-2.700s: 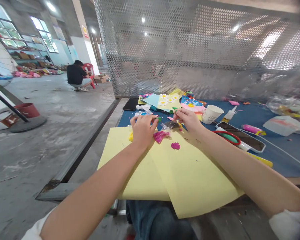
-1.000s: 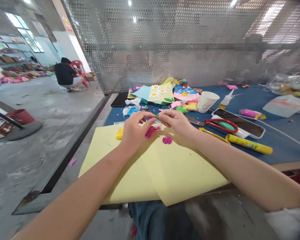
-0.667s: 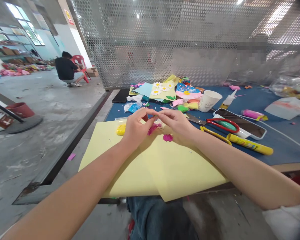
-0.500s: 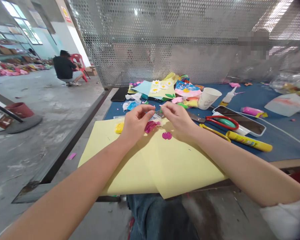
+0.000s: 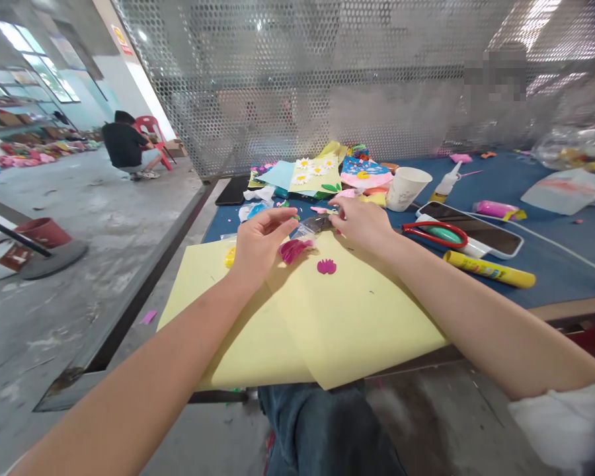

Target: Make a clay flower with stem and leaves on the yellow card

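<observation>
Here, left hand [image 5: 262,244] open, right hand [image 5: 361,225] gripping one clear plastic bag [image 5: 311,226], two yellow sheets [image 5: 357,324] beneath

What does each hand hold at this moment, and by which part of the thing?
The right hand seems to pinch a small clear plastic bag by its right end. The left hand holds nothing visible.
</observation>
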